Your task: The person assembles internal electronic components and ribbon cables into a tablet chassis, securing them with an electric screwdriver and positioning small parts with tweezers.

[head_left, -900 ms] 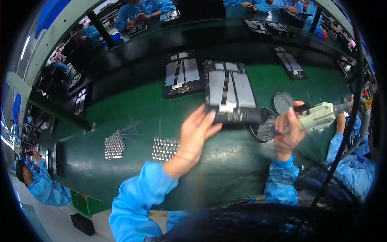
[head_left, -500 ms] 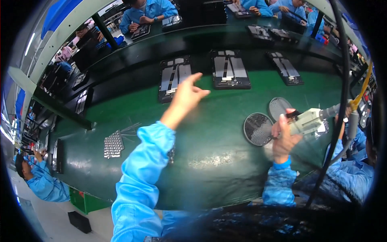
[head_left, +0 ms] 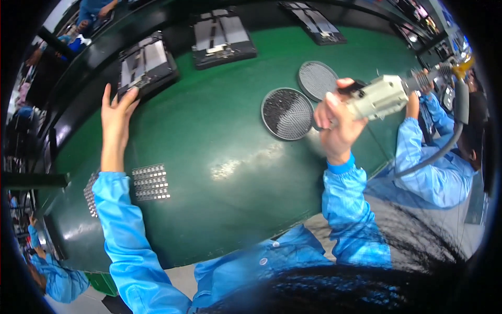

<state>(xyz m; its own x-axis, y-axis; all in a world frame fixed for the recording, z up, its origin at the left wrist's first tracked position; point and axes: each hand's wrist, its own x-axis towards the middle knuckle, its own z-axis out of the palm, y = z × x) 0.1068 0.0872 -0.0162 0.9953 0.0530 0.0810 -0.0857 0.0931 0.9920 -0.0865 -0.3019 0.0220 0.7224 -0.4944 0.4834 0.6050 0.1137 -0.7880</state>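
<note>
At the left, my left hand [head_left: 117, 118] is at the near corner of an opened tablet [head_left: 144, 58], its thumb and fingers around the edge. The tablet has silvery-grey panels, a dark ribbon strip and a black frame. My right hand [head_left: 339, 125] is wrapped around a pale grey-green power screwdriver [head_left: 384, 97] that points left. Its tip is hidden by the hand. Beside that hand stands a round grey dimpled dish [head_left: 300, 123] with small dark pieces, probably screws, heaped in its left part. A second round dish [head_left: 318, 79] is just beyond it.
Two more opened tablets, one at far centre [head_left: 221, 37] and one further right [head_left: 314, 23], lie on the green table [head_left: 235, 136]. A sheet of small silvery parts [head_left: 150, 182] is by my left forearm. A thick grey cable [head_left: 460, 104] hangs at right. A co-worker's blue sleeve [head_left: 426, 162] is close by.
The view has shifted, so the table's things sit further left and higher. My left hand has come to the left tablet's near corner. The right hand still holds the screwdriver.
</note>
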